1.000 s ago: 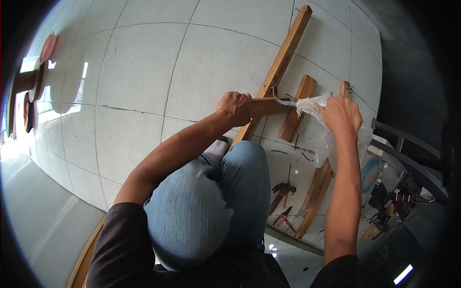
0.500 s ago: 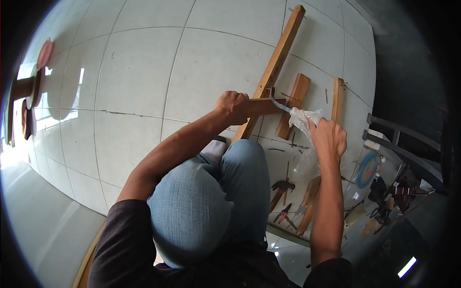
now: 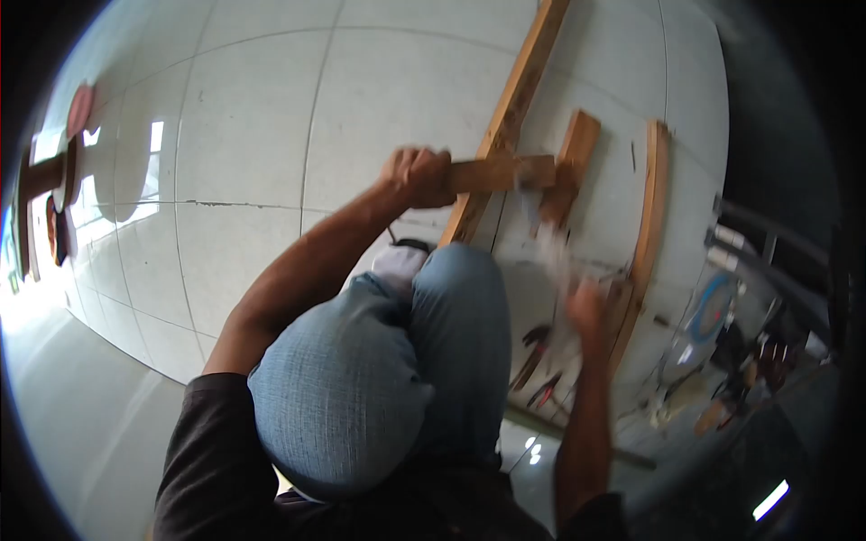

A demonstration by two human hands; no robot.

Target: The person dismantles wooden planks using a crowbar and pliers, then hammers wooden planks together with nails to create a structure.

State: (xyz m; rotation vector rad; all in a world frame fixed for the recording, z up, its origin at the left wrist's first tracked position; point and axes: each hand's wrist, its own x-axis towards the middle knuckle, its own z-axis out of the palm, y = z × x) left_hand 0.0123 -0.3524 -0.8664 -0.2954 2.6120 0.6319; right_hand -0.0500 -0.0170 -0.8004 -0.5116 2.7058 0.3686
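Observation:
My left hand (image 3: 419,177) is closed around one end of a short wooden block (image 3: 492,174). That block lies across a long wooden beam (image 3: 523,77) on the floor. In my right hand (image 3: 586,305), smeared by motion, is a pry bar (image 3: 527,203) whose handle is wrapped in clear plastic (image 3: 555,257). The bar's upper end meets the block near its free right end; the blur hides whether it hooks a nail there. Just beyond the block's right end lies another short wooden piece (image 3: 580,144).
To the right lies a long wooden strip (image 3: 651,207). A hammer (image 3: 534,337) and red-handled pliers (image 3: 546,391) rest near my right knee. Farther right are a blue coil (image 3: 713,307), assorted tools and a dark metal frame (image 3: 767,248). White tiles (image 3: 244,117) cover the floor.
My right hand has swung down towards my body, drawing the pry bar's handle with it. The block has rolled to show a broader face, and my left hand still grips it.

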